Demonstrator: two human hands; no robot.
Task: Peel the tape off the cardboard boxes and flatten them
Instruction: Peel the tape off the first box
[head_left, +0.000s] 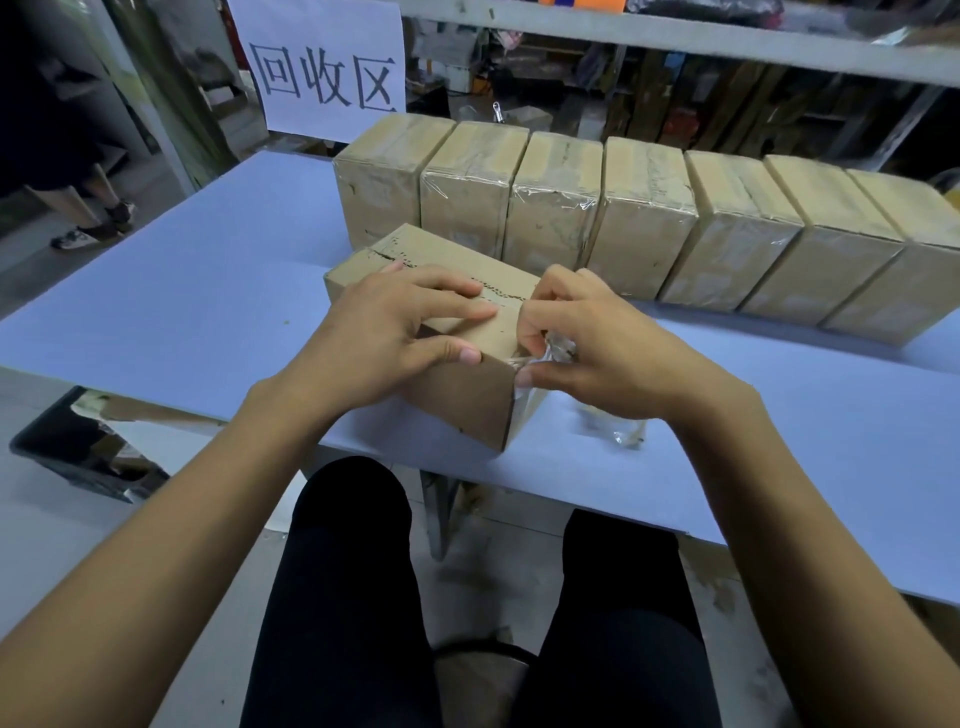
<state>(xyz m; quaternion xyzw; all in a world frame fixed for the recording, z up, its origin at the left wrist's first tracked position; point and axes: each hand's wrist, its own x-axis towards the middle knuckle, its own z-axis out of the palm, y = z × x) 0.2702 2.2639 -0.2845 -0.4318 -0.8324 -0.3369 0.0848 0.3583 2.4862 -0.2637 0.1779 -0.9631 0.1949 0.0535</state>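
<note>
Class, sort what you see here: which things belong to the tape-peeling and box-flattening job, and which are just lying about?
Part of the job:
- box in hand, steadied by the left hand
- clear tape, pinched by the right hand
- row of taped boxes waiting behind

Just lying about:
- paper sign
- black bin on the floor
- crumpled tape scrap on the table

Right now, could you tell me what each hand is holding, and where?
Left hand steadies the box from its top; right hand pinches clear tape at its near top corner.
</note>
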